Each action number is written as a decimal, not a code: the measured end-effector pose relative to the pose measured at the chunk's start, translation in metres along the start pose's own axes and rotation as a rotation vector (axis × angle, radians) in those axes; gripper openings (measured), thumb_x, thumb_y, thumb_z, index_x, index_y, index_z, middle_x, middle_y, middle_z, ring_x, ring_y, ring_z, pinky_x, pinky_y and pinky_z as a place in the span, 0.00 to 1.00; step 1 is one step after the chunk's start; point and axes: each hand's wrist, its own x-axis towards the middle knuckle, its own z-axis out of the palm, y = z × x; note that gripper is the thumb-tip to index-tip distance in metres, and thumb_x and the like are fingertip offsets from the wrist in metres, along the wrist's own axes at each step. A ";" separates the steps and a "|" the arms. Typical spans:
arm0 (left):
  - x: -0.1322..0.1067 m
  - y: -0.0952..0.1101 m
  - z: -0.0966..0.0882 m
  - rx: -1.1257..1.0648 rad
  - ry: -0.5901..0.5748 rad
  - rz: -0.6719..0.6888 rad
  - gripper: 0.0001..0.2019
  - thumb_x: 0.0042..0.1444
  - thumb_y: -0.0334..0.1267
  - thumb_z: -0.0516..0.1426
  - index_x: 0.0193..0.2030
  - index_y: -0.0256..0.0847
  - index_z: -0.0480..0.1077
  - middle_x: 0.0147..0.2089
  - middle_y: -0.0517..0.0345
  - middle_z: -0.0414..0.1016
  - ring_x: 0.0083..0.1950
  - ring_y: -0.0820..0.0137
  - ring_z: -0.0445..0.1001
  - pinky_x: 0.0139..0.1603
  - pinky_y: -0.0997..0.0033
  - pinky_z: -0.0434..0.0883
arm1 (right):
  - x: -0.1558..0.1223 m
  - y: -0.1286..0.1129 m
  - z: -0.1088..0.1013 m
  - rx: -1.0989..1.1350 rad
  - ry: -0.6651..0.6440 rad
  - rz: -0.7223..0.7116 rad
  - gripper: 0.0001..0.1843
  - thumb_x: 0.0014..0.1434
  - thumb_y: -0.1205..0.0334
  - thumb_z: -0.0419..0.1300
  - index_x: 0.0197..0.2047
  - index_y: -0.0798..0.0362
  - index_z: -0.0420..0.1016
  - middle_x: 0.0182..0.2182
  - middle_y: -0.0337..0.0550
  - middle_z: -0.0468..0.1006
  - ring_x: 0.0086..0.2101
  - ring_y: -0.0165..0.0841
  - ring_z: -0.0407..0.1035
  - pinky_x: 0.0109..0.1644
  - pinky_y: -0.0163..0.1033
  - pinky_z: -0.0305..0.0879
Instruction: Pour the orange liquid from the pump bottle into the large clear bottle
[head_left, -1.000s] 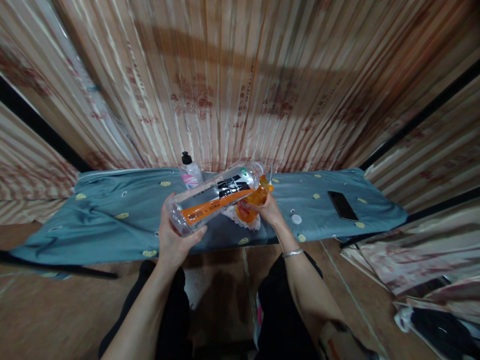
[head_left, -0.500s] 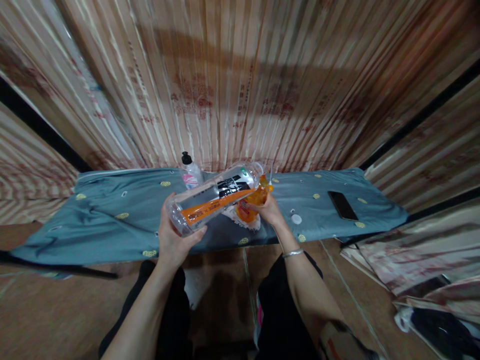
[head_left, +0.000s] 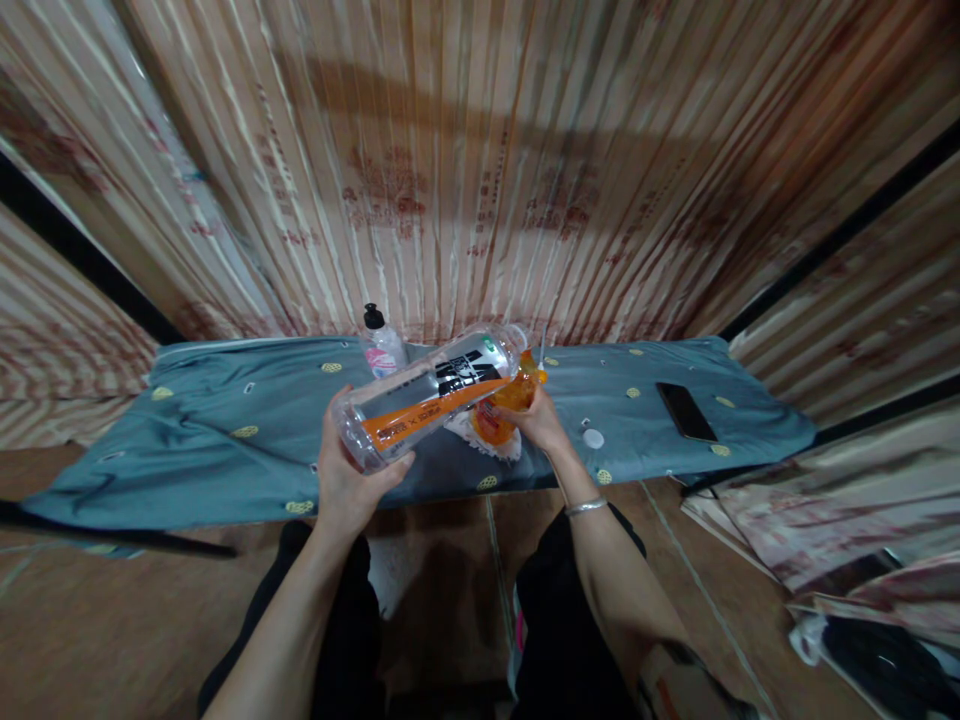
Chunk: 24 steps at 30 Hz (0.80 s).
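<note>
My left hand [head_left: 345, 480] is wrapped round the base of a large clear plastic bottle [head_left: 427, 395] with an orange and black label. The bottle lies nearly level, its open mouth tipped over an orange glass [head_left: 504, 405]. My right hand [head_left: 538, 420] grips that glass from the right and holds it on a white lace mat [head_left: 480, 440]. A thin clear straw or rod [head_left: 541, 345] stands up from the glass. All of this is above the near edge of a table under a blue-grey cloth [head_left: 225, 440].
A small bottle with a black cap and pink label [head_left: 381, 345] stands at the back of the table. A white cap [head_left: 592, 438] and a black phone [head_left: 684, 410] lie to the right. Striped curtains hang behind; folded fabric [head_left: 825, 520] lies on the floor at right.
</note>
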 end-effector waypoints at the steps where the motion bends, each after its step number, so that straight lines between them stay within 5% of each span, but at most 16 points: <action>1: 0.000 0.000 0.000 -0.001 0.002 0.004 0.53 0.34 0.51 0.76 0.69 0.43 0.64 0.63 0.44 0.74 0.62 0.49 0.77 0.68 0.46 0.73 | 0.000 0.000 0.000 0.003 0.004 0.000 0.43 0.34 0.48 0.81 0.53 0.49 0.72 0.52 0.50 0.84 0.53 0.49 0.79 0.62 0.58 0.73; 24: 0.000 0.000 0.000 0.000 0.011 0.007 0.53 0.34 0.51 0.76 0.69 0.43 0.64 0.63 0.43 0.75 0.62 0.49 0.77 0.67 0.46 0.74 | 0.000 -0.001 0.000 -0.037 -0.001 -0.005 0.43 0.34 0.46 0.81 0.52 0.48 0.72 0.51 0.49 0.84 0.52 0.49 0.79 0.61 0.57 0.74</action>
